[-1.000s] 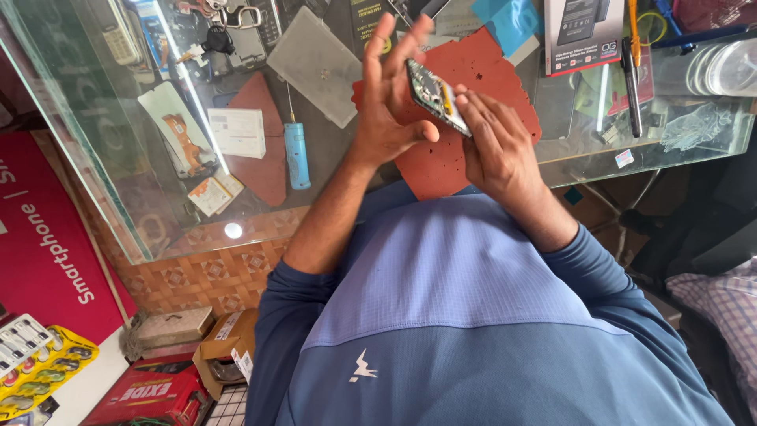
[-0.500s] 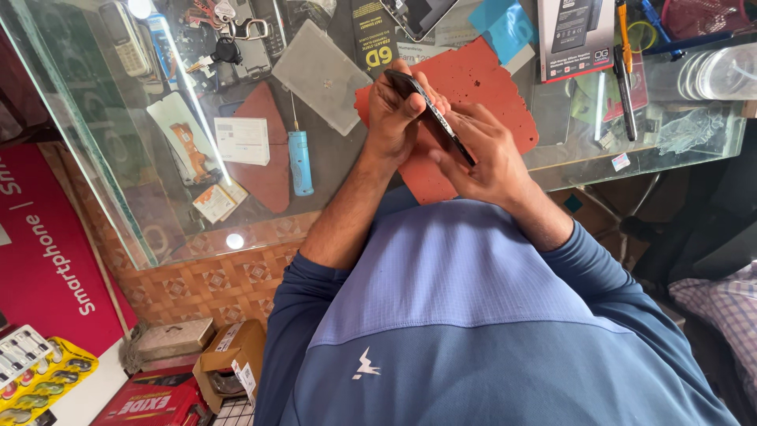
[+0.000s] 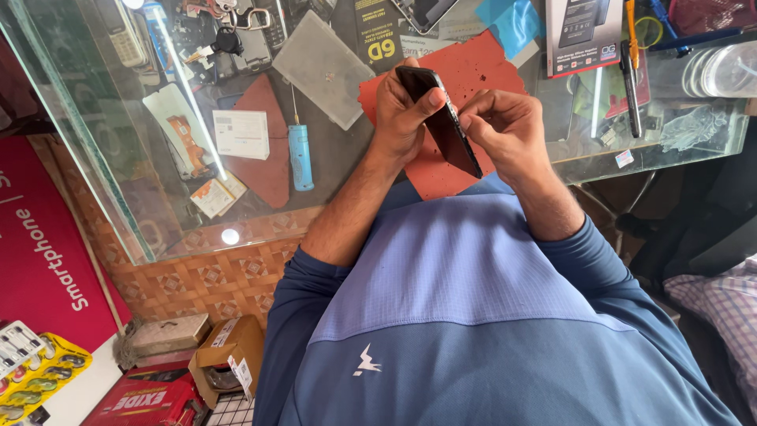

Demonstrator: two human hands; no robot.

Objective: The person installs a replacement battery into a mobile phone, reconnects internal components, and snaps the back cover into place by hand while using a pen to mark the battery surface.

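Together, two hands grip one dark phone [image 3: 440, 118].
Left hand [image 3: 400, 110] clasps it; right hand [image 3: 505, 130] pinches its edge above one red mat [image 3: 465, 75].

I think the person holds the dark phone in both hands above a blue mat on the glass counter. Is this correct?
Not quite: the mat is red-orange, not blue. The head view shows the left hand and the right hand both on the dark phone, held above that mat on the glass counter.
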